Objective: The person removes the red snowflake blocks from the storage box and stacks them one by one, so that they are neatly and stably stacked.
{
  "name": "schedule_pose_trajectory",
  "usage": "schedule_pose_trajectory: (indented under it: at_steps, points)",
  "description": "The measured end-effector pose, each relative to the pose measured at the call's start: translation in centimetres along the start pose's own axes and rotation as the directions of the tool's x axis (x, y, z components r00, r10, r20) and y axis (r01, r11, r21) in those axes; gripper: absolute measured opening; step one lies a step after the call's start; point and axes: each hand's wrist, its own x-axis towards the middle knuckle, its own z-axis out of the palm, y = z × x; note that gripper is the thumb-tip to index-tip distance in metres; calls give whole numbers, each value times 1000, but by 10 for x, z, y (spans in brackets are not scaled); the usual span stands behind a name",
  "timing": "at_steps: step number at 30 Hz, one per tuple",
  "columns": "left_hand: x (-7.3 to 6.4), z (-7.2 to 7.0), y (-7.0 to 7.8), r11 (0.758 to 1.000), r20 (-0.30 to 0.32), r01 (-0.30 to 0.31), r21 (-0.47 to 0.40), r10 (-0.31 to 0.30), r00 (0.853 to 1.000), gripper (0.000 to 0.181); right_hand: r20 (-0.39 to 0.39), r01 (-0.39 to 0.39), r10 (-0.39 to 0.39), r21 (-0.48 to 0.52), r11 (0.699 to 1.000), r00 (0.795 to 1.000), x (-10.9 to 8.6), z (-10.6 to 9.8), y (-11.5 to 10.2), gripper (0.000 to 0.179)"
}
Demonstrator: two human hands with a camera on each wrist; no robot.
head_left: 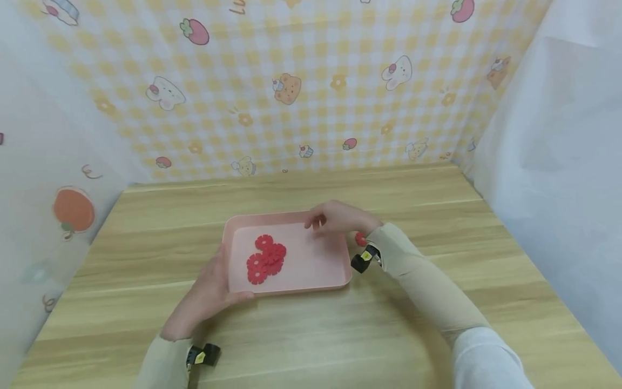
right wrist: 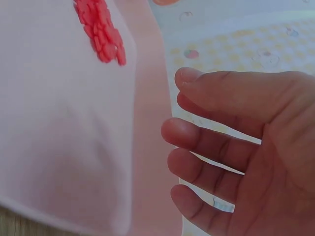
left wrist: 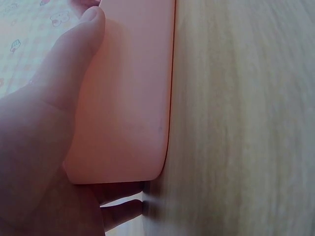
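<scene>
A shallow pink tray [head_left: 320, 270] sits on the wooden table. Several red notched plastic discs [head_left: 264, 261], shaped like flowers, lie in a pile in its left half; the right wrist view shows these discs [right wrist: 101, 32] too. My left hand [head_left: 212, 289] holds the tray's near left corner, thumb along the front wall and fingers at the left side. In the left wrist view, this thumb [left wrist: 74, 54] lies against the pink wall. My right hand [head_left: 337, 217] hovers over the tray's far right part, its fingers loosely bent around nothing.
One more red disc [head_left: 360, 239] lies on the wooden table [head_left: 413, 194] just right of the tray, close to my right sleeve. A yellow checked cloth [head_left: 311, 108] hangs behind the table, with pale sheets [head_left: 549, 135] at both sides.
</scene>
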Motion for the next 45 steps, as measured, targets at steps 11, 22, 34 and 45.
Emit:
schedule_pose_trajectory:
  at_steps: [11, 22, 34, 45]
  points:
    - [-1, 1, -1, 1000, 2, 3, 4, -3, 1000, 119, 61, 15, -12, -45, 999, 998, 22, 12, -16, 22]
    - [-7, 2, -1, 998, 18, 60, 32, -60, 998, 120, 127, -23, 32, -67, 997, 991, 42, 37, -30, 21]
    - [-4, 1, -2, 1000, 8, 27, 3, -27, 1000, 118, 75, 37, -33, -52, 998, 997, 56, 61, -35, 29]
    - [-3, -3, 0, 999, 8, 39, 6, -39, 999, 118, 116, 83, -71, -95, 992, 991, 67, 66, -39, 42]
